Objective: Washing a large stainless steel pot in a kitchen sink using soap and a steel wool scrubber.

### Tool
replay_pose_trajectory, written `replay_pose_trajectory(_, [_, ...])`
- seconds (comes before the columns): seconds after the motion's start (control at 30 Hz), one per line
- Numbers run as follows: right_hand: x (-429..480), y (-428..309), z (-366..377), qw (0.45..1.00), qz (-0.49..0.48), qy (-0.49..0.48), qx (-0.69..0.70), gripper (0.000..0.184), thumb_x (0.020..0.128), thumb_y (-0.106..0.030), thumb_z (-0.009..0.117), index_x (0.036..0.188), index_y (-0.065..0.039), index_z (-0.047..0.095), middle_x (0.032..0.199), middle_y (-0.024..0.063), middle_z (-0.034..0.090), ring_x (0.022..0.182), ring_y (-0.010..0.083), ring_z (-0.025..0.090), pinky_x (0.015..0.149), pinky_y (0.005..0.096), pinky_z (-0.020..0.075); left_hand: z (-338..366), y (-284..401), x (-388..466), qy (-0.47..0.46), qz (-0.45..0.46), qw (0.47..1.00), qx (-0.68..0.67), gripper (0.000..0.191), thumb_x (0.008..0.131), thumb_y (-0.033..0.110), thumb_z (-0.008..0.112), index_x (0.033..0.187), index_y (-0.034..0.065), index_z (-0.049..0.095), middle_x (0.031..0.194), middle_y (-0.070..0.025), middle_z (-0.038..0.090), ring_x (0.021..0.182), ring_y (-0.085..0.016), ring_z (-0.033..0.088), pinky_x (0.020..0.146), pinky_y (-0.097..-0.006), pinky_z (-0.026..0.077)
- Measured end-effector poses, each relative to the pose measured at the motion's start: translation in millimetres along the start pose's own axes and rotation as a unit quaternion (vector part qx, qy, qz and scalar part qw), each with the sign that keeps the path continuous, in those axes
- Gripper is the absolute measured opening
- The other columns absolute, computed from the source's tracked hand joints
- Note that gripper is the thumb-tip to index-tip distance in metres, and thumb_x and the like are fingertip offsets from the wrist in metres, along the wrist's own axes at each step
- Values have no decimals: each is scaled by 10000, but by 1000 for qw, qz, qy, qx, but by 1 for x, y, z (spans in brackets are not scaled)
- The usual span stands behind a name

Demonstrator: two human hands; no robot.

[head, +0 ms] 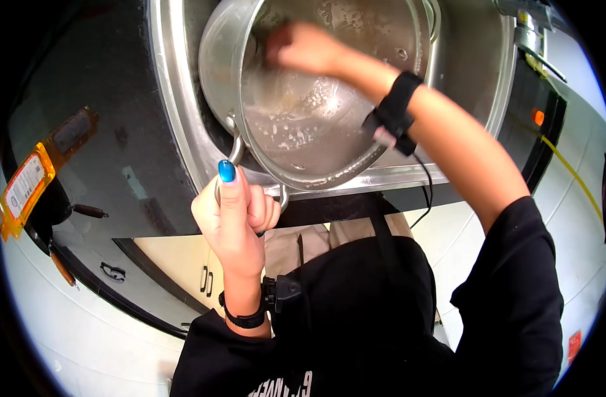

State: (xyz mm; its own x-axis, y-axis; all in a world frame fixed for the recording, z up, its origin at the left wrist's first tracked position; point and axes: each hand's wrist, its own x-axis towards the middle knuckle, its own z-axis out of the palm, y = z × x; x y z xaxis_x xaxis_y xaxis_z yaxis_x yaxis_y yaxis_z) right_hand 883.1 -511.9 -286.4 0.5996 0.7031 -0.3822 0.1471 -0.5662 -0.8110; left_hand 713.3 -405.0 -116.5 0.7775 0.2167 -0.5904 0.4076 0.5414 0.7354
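A large metal pot (222,64) lies tilted in a stainless steel sink (474,74), its wide mouth facing me. Suds and wet spots cover its inner wall. My left hand (238,213) is closed around the pot's looped metal handle at the near left rim, thumb on top. Inside the pot, near the upper left of its mouth, is my right hand (303,49), blurred, with curled fingers. Whether it holds anything cannot be told. Black straps with small devices are on both wrists.
Left of the sink, a dark countertop (119,164) bears an orange packet (27,183) with a printed label. Wooden-handled utensils (88,211) lie near its edge. A metal faucet (528,34) stands at the upper right. A thin black cable (431,183) hangs from the right wrist device.
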Motion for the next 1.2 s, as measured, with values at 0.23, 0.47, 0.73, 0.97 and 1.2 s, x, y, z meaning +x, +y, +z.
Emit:
replay_pose_trajectory(0.23, [-23,5,-6,939,46,-248,-235,304,579,-158,522,813,7,624,805,206,614,754,364,584,674,401,475,1,-2,-1,6,-3,1000,-1,415,944,276,358,589,108,223,447,38,191,380,-45,137,363,-223,121])
replay_pose_trajectory(0.47, [-12,-53,22,963,-50,-238,-117,253,604,-124,531,796,15,621,774,229,602,775,377,581,700,417,472,-3,-1,-1,3,-5,1000,-11,399,945,248,362,596,90,249,445,31,206,375,-49,149,362,-228,131])
replay_pose_trajectory(0.73, [49,-24,-24,979,-13,-26,-203,353,729,-264,504,950,-23,637,973,177,614,939,316,580,782,394,473,3,0,-2,13,-10,1000,24,409,950,286,326,593,116,217,444,44,171,371,-49,116,363,-234,109])
replay_pose_trajectory(0.97, [3,23,-19,911,141,-131,-366,289,672,-129,523,906,-6,638,953,184,618,925,317,584,773,387,478,2,0,-1,1,-14,1000,-8,406,949,287,353,608,93,249,461,33,196,386,-50,146,373,-230,137])
replay_pose_trajectory(1.2, [-36,-21,29,931,68,-302,-191,332,640,-125,503,897,46,625,861,213,622,858,341,599,780,392,465,2,-1,-2,7,-8,1000,4,407,952,276,315,589,118,220,451,45,176,374,-48,121,362,-233,114])
